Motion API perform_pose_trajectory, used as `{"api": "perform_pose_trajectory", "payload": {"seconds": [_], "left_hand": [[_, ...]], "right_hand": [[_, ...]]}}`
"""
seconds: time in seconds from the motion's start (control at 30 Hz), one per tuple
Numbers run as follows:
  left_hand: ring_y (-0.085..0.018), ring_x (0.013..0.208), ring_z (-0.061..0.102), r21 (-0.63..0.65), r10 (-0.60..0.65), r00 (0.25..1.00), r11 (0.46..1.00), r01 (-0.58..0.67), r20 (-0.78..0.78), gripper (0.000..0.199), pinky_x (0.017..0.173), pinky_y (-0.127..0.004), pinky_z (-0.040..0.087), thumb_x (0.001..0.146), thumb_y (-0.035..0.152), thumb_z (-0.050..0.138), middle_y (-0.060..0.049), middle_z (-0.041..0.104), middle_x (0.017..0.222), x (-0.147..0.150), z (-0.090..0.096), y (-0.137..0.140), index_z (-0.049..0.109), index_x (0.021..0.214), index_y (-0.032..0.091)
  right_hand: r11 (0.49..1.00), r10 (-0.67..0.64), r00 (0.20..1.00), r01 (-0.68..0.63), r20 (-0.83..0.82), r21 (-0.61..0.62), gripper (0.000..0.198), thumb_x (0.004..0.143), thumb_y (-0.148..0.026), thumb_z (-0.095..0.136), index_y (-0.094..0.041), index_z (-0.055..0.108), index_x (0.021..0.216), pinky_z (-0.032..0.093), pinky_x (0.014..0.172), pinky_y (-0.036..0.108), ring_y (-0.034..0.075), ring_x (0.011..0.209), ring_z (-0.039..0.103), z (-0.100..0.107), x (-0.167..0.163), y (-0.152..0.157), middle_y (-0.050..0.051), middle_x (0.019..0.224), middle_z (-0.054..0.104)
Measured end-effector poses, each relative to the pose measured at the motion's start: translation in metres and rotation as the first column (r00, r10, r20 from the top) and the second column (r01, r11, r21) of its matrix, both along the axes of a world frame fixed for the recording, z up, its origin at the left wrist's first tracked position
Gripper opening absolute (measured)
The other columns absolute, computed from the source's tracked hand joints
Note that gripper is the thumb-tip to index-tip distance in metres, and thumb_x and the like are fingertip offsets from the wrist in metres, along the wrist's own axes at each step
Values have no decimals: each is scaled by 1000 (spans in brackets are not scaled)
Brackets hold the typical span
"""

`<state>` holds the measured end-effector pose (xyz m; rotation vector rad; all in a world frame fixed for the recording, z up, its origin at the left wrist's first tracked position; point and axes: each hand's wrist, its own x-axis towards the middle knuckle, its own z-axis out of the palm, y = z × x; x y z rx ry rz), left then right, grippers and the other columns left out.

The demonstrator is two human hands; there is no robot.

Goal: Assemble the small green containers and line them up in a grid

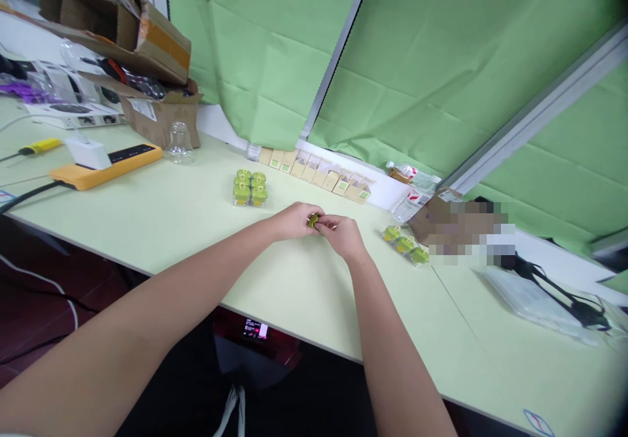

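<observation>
Over the middle of the table my two hands meet around a small olive-green piece, which looks like the green-topped pots point(250, 192) nearby. My left hand point(295, 220) has its fingers closed about the green piece point(313, 220) from the left. From the right, my right hand point(342, 233) pinches it between thumb and fingertips. The fingers hide much of the piece. Left of my hands stand several small clear pots with green tops, grouped in rows. Another short row of green-topped pots point(405, 245) sits to the right of my right hand.
Several small cardboard boxes point(318, 174) line the back edge. At the left are an orange power strip point(110, 169), a clear jar point(180, 142) and cardboard boxes point(161, 115). A plastic bottle point(415, 175) lies at back right, beyond it a black strapped item point(559, 290).
</observation>
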<state>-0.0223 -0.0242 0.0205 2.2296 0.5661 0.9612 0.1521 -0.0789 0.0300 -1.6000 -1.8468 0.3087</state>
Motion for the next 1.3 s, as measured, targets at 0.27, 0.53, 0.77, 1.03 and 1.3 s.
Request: {"api": "perform_pose_trajectory", "payload": {"seconds": [0.27, 0.53, 0.77, 1.03, 1.3], "left_hand": [[-15, 78, 63, -48, 2, 994, 999, 3, 105, 38, 72, -25, 50, 69, 22, 69, -4, 70, 97, 3, 0, 4, 68, 106, 17], [-18, 95, 65, -84, 6, 980, 996, 10, 199, 50, 82, -28, 54, 67, 17, 68, -9, 66, 117, 9, 1, 0, 62, 117, 17], [-15, 82, 65, -118, 59, 969, 992, -32, 238, 27, 75, -27, 52, 72, 12, 59, -7, 71, 90, 10, -6, 8, 67, 97, 14], [-13, 70, 59, -90, 145, 973, 987, -131, 179, 14, 64, -24, 45, 71, 17, 59, -2, 69, 77, 6, -5, 13, 69, 81, 15], [-13, 70, 59, -80, 173, 977, 983, -164, 125, 15, 64, -24, 45, 72, 20, 58, -2, 68, 76, 6, -8, 13, 70, 79, 15]], "right_hand": [[979, -165, 969, 184, -183, 92, 26, 67, -40, 77, -22, 67, 84, 49, 66, 29, 15, 69, 61, 0, -2, 3, 1, 89, 69], [978, -54, 720, -101, -692, -181, 46, 61, -46, 85, -14, 66, 88, 60, 74, 32, 17, 72, 68, 3, 2, 4, 7, 81, 70], [966, -65, 612, -159, -788, -204, 44, 60, -40, 88, -15, 69, 90, 61, 74, 29, 14, 68, 67, 5, 4, 3, 5, 81, 71], [972, -43, 579, -165, -814, -169, 45, 57, -39, 89, -16, 68, 89, 60, 77, 32, 14, 67, 67, 10, -4, -1, 4, 80, 71], [973, -45, 584, -159, -810, -168, 40, 60, -35, 87, -16, 66, 87, 60, 76, 32, 14, 67, 67, 7, -5, 1, 4, 81, 71]]}}
